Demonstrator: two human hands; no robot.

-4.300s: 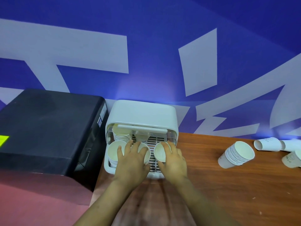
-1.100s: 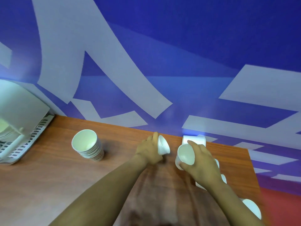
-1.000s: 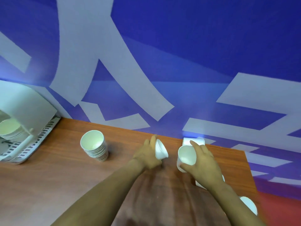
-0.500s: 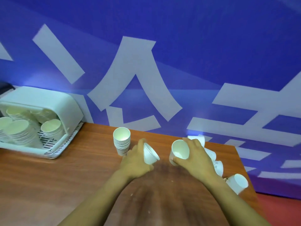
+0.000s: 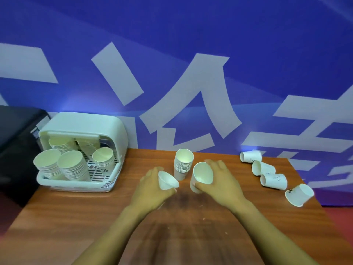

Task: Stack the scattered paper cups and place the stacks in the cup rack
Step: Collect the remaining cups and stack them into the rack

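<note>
While each hand holds one cup, the stacking step is under way. The left hand (image 5: 150, 185) curls its fingers round a cup (image 5: 167, 181) tipped on its side, mouth facing right. The right hand (image 5: 217, 180) grips another cup (image 5: 202, 175), mouth tilted up toward the camera. Between and just behind them a stack (image 5: 183, 166) stands upright on the table (image 5: 76, 217). Four loose cups (image 5: 267, 169) lie on their sides well off to the right. The rack (image 5: 82, 150) sits at the left end, with several stacks already in it. I think the next move is to drop these two cups, mouth up, into the standing stack. Each must be turned upright first and lined up with the top rim, or the stack may tip over.
</note>
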